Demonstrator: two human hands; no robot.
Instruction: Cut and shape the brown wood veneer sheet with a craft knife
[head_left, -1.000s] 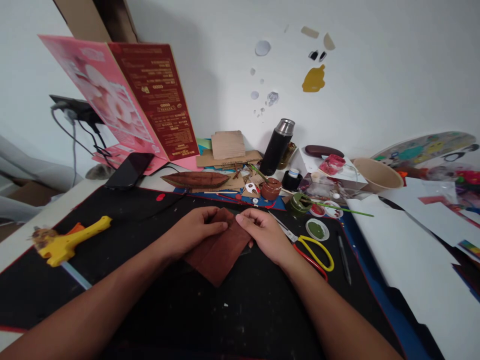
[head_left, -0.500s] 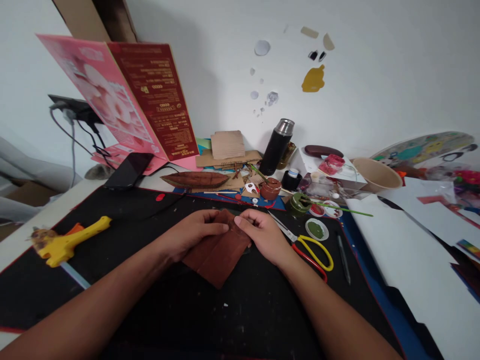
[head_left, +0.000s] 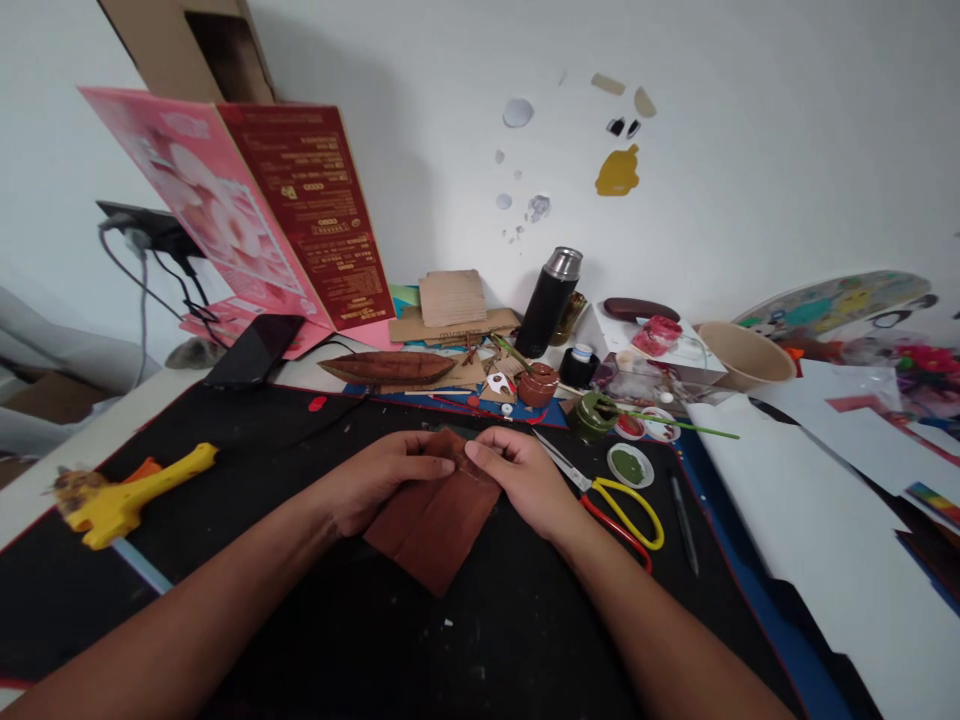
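Both hands hold a flat reddish-brown painted sheet (head_left: 439, 535) over the black mat. It looks like card, with a crease or seam running along it; I cannot tell the material for sure. My left hand (head_left: 382, 477) grips its upper left edge, thumb on top. My right hand (head_left: 521, 475) pinches the upper right part between thumb and fingers, close to the left thumb. The fingers beneath the sheet are hidden. Scissors (head_left: 607, 498) with one yellow and one red handle lie just right of my right hand. Beyond the hands rests a brown boat-shaped piece (head_left: 386, 368).
A yellow glue gun (head_left: 135, 495) lies at left, near a phone (head_left: 253, 350). Along the back stand a black thermos (head_left: 551, 300), a brown paint jar (head_left: 537, 385) and a green paint jar (head_left: 592, 413). A dish of green paint (head_left: 630, 466) and a pen (head_left: 684, 525) lie right.
The view has shifted slightly, so most things sit a little lower in the picture. Both hands keep the same grip on the brown sheet.
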